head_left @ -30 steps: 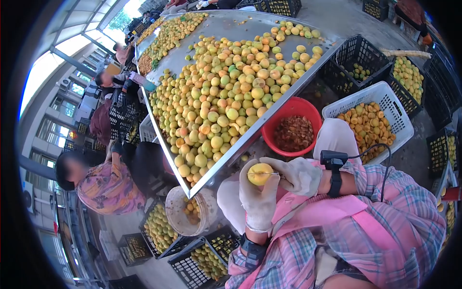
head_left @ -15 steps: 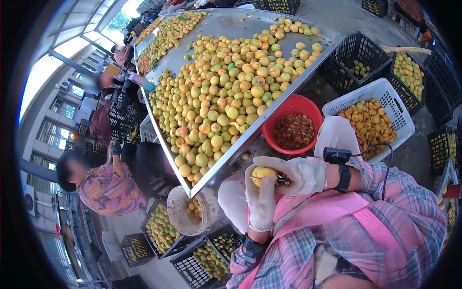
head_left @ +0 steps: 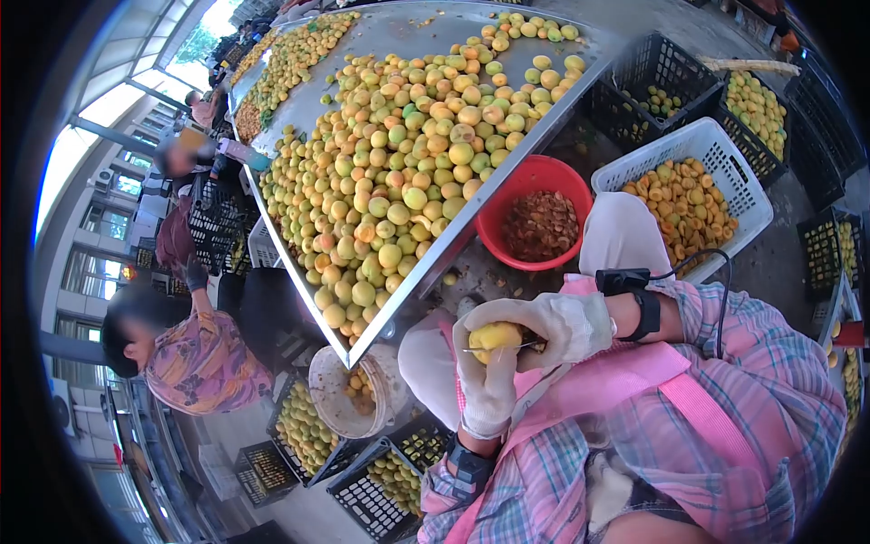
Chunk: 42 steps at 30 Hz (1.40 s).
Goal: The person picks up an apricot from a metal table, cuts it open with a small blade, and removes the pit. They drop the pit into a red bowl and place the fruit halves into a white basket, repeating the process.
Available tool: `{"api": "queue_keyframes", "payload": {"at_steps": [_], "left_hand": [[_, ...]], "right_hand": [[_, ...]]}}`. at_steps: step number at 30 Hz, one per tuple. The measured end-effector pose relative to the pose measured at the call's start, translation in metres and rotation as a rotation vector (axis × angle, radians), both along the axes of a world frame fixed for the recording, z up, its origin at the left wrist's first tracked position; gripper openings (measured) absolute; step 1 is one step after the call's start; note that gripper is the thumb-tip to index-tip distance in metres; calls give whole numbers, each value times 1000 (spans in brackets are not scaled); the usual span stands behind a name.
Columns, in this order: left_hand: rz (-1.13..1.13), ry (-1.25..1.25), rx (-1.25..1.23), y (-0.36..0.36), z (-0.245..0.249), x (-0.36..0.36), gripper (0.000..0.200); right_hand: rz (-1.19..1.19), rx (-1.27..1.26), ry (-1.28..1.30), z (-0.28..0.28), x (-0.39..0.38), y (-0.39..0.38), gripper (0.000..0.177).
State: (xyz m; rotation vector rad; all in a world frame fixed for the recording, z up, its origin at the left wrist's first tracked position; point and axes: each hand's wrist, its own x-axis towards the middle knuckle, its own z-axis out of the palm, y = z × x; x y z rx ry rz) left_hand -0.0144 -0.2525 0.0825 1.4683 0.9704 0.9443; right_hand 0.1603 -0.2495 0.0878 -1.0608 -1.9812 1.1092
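Note:
My left hand (head_left: 488, 392), in a white glove, is closed around a yellow apricot (head_left: 495, 338) above my lap. Beside it, my gloved right hand (head_left: 573, 330) is closed on a thin metal tool (head_left: 529, 344), which meets the fruit; most of the tool is hidden by the fingers. A dark bit shows between the hands near the tool. Just beyond them stands a red basin (head_left: 490, 238) of brown apricot pits. To its right, a white crate (head_left: 755, 210) holds halved apricots.
A metal table (head_left: 453, 251) heaped with whole apricots (head_left: 399, 172) has its corner close to my left hand. A white bucket (head_left: 391, 390) and black crates (head_left: 362, 497) stand at lower left. More black crates (head_left: 675, 68) are at upper right. A co-worker (head_left: 208, 358) sits on the left.
The view has shifted slightly, so the table and basin sit a little higher and further left. The apricot has turned between my hands and shows more of its yellow side.

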Motion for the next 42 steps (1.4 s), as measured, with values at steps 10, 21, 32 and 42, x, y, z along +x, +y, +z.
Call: {"api": "queue_keyframes", "payload": {"at_steps": [10, 21, 32, 42], "left_hand": [[-136, 104, 294, -9, -16, -17, 52], [-218, -103, 61, -14, -21, -20, 54], [-139, -75, -152, -4, -38, -17, 45], [13, -683, -662, 11, -71, -11, 28]], "right_hand": [[62, 94, 213, -14, 1, -12, 64], [118, 58, 279, -19, 2, -15, 64], [158, -119, 268, -28, 5, 2, 66], [-213, -206, 17, -29, 24, 8, 57]]}}
